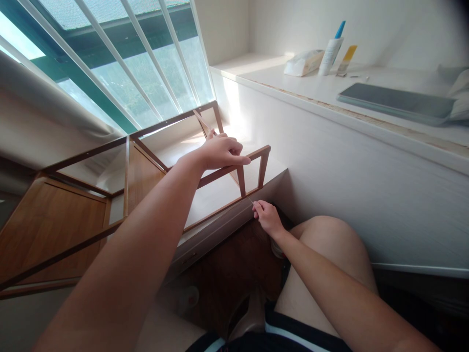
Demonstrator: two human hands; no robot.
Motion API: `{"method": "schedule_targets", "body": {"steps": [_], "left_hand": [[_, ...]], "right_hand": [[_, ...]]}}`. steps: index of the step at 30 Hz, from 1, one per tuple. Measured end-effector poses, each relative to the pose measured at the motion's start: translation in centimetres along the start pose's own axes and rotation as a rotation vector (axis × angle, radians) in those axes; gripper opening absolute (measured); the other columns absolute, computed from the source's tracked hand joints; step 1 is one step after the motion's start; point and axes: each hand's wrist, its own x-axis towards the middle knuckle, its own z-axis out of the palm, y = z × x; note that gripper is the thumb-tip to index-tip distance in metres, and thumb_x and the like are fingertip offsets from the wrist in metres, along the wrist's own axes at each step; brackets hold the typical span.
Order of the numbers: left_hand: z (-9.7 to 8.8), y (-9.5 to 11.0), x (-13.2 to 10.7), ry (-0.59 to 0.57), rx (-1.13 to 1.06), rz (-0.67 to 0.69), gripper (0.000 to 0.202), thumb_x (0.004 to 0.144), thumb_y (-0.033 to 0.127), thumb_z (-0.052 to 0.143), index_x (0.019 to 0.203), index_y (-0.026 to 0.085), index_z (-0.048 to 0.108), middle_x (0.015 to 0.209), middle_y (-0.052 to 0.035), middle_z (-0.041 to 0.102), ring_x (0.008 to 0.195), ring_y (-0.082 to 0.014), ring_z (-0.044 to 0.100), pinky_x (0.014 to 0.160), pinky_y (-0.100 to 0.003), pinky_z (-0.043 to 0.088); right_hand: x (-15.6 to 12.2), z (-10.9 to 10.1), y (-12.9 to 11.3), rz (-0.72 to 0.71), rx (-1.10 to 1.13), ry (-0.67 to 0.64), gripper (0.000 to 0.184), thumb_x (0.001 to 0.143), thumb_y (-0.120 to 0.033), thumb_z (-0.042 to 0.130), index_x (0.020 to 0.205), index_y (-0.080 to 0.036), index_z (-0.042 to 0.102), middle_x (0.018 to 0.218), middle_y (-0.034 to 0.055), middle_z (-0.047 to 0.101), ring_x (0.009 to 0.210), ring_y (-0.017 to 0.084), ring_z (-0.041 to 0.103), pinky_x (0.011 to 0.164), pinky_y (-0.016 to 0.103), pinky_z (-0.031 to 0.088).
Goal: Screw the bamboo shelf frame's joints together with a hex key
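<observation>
A brown wooden rack (pixel 258 152) with slim rails and slatted uprights lies on a white ledge. My left hand (pixel 222 150) is over its near upper rail, fingers curled and thumb stretched along the wood. A thin pale strip (pixel 202 120) shows just beyond those fingers; whether they hold it I cannot tell. Lower and to the right, my right hand (pixel 266 215) pinches a thin stick (pixel 250 199). The stick's tip is at the foot of a short upright, where it meets the bottom rail.
On the white counter (pixel 278 85) at right stand a white bottle with blue nozzle (pixel 332 51), a yellow-capped small bottle (pixel 347 59) and a tissue pack (pixel 303 62). A dark phone-like slab (pixel 397 102) lies nearby. Window bars (pixel 137 54) rise behind the rack.
</observation>
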Motion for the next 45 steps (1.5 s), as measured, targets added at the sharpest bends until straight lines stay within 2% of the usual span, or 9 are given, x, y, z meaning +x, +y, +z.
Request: {"method": "schedule_targets", "body": {"steps": [5, 11, 15, 24, 31, 34, 36, 41, 45], "left_hand": [[-0.05, -0.03, -0.01, -0.005, 0.009, 0.004, 0.043, 0.084, 0.055, 0.055, 0.062, 0.019, 0.051, 0.075, 0.0000, 0.054, 0.095, -0.0232, 0.048, 0.115, -0.059, 0.001], [0.03, -0.29, 0.11, 0.001, 0.020, 0.021, 0.040, 0.084, 0.053, 0.055, 0.062, 0.019, 0.052, 0.075, -0.0001, 0.054, 0.094, -0.0231, 0.049, 0.115, -0.058, 0.004], [0.04, -0.21, 0.09, 0.005, 0.024, 0.014, 0.043, 0.084, 0.055, 0.055, 0.062, 0.019, 0.052, 0.075, -0.0004, 0.054, 0.095, -0.0234, 0.049, 0.114, -0.058, 0.004], [0.03, -0.12, 0.07, 0.002, 0.027, 0.004, 0.040, 0.084, 0.052, 0.055, 0.063, 0.019, 0.051, 0.075, -0.0005, 0.055, 0.096, -0.0240, 0.049, 0.115, -0.058, 0.004], [0.04, -0.22, 0.16, 0.000, 0.024, 0.010, 0.038, 0.082, 0.048, 0.057, 0.061, 0.019, 0.048, 0.074, -0.0001, 0.053, 0.095, -0.0241, 0.050, 0.114, -0.058, 0.006], [0.05, -0.25, 0.17, 0.005, 0.027, 0.009, 0.035, 0.082, 0.046, 0.057, 0.062, 0.019, 0.049, 0.075, -0.0004, 0.054, 0.095, -0.0243, 0.050, 0.114, -0.058, 0.005], [0.05, -0.25, 0.15, 0.003, 0.028, 0.010, 0.034, 0.082, 0.046, 0.057, 0.062, 0.019, 0.050, 0.075, -0.0006, 0.054, 0.095, -0.0243, 0.050, 0.114, -0.058, 0.005], [0.00, -0.10, 0.09, 0.001, 0.025, -0.001, 0.032, 0.082, 0.043, 0.057, 0.062, 0.019, 0.049, 0.074, -0.0005, 0.053, 0.097, -0.0251, 0.051, 0.114, -0.060, 0.003], [-0.04, 0.05, 0.06, -0.005, 0.016, 0.000, 0.033, 0.082, 0.043, 0.057, 0.061, 0.019, 0.049, 0.073, -0.0005, 0.053, 0.098, -0.0251, 0.049, 0.115, -0.059, 0.001]], "right_hand": [[0.15, 0.51, 0.23, 0.059, 0.169, -0.023, 0.039, 0.094, -0.045, 0.047, 0.066, -0.020, 0.059, 0.054, 0.0004, 0.058, 0.045, 0.012, 0.048, 0.046, 0.024, 0.035], [-0.02, 0.85, -0.33, 0.335, 0.582, -0.094, 0.034, 0.086, -0.046, 0.055, 0.067, -0.018, 0.058, 0.052, 0.0000, 0.056, 0.039, 0.009, 0.039, 0.035, 0.022, 0.026], [-0.07, 0.73, -0.43, 0.422, 0.751, -0.141, 0.031, 0.084, -0.044, 0.060, 0.068, -0.017, 0.059, 0.053, 0.0005, 0.056, 0.041, 0.008, 0.038, 0.037, 0.020, 0.027], [-0.01, 0.40, -0.11, 0.499, 0.866, -0.219, 0.029, 0.086, -0.042, 0.061, 0.073, -0.017, 0.058, 0.057, 0.0006, 0.059, 0.044, 0.008, 0.039, 0.038, 0.019, 0.028], [-0.07, 0.80, -0.31, 0.361, 0.547, -0.096, 0.038, 0.088, -0.053, 0.054, 0.071, -0.018, 0.056, 0.052, -0.0010, 0.055, 0.038, 0.008, 0.035, 0.033, 0.020, 0.023], [-0.11, 0.96, -0.51, 0.304, 0.498, -0.077, 0.037, 0.087, -0.051, 0.053, 0.069, -0.019, 0.055, 0.051, -0.0015, 0.055, 0.037, 0.008, 0.034, 0.033, 0.020, 0.021], [-0.16, 0.97, -0.59, 0.331, 0.542, -0.086, 0.034, 0.087, -0.048, 0.054, 0.070, -0.019, 0.055, 0.051, -0.0015, 0.055, 0.037, 0.008, 0.035, 0.034, 0.020, 0.022], [-0.13, 0.60, -0.61, 0.519, 0.842, -0.170, 0.028, 0.088, -0.042, 0.055, 0.073, -0.018, 0.055, 0.055, -0.0012, 0.055, 0.041, 0.008, 0.036, 0.037, 0.020, 0.026], [-0.13, 0.40, -0.59, 0.540, 0.929, -0.204, 0.027, 0.088, -0.040, 0.057, 0.073, -0.017, 0.055, 0.057, -0.0010, 0.055, 0.043, 0.008, 0.034, 0.039, 0.020, 0.024]]}}
